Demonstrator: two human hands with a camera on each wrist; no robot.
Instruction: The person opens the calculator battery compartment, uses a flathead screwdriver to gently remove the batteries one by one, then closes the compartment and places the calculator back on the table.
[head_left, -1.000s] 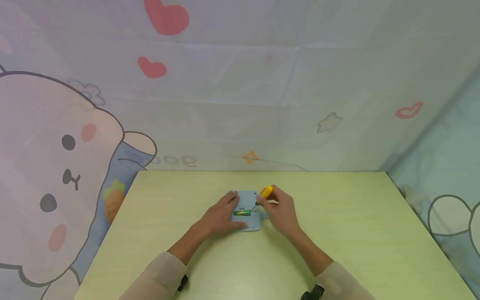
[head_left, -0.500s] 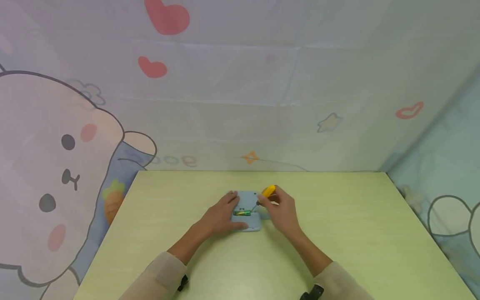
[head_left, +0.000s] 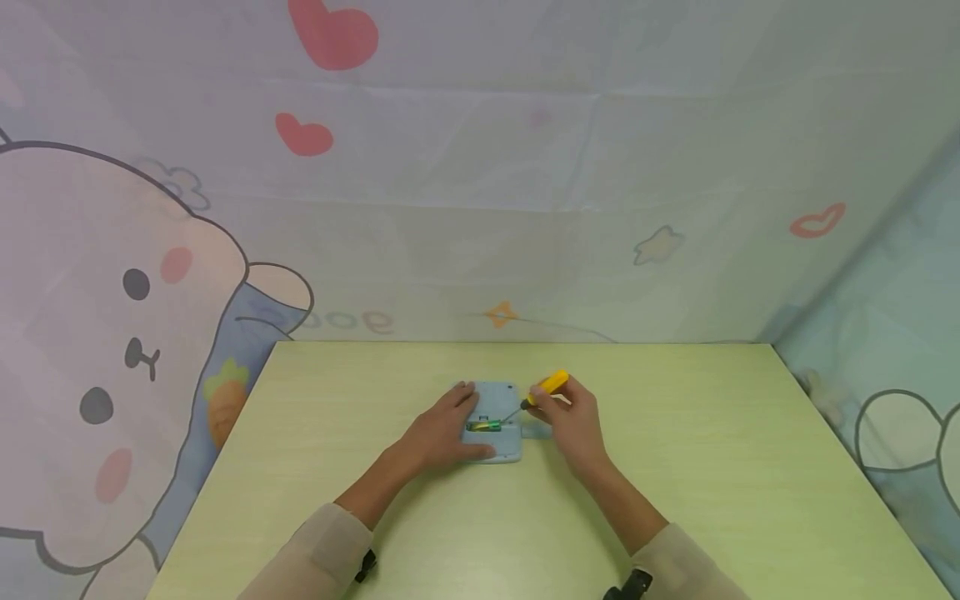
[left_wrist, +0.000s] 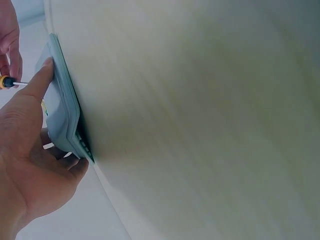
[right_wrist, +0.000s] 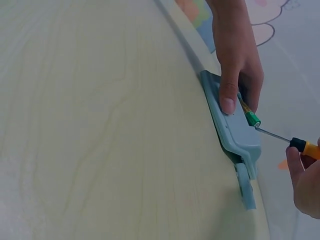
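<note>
A light blue calculator (head_left: pixel 497 400) lies face down on the table, a green battery (head_left: pixel 484 426) showing in its back. My left hand (head_left: pixel 442 433) grips the calculator at its left side, thumb on the back and fingers at the edge; keys peek out underneath in the left wrist view. My right hand (head_left: pixel 573 425) holds a screwdriver (head_left: pixel 553 382) with a yellow handle and black collar. Its metal tip meets the battery's right end, and in the right wrist view that end of the battery (right_wrist: pixel 253 119) stands up out of the compartment.
A narrow light blue piece (head_left: pixel 536 431) sticks out at the calculator's right side, partly behind my right hand. The pale wooden table (head_left: pixel 675 417) ends at a printed cloth backdrop (head_left: pixel 465 250) with hearts and a cartoon animal.
My right hand has shifted slightly right and the screwdriver handle has tipped lower to the right, its tip staying at the battery. The left hand and calculator have stayed still.
</note>
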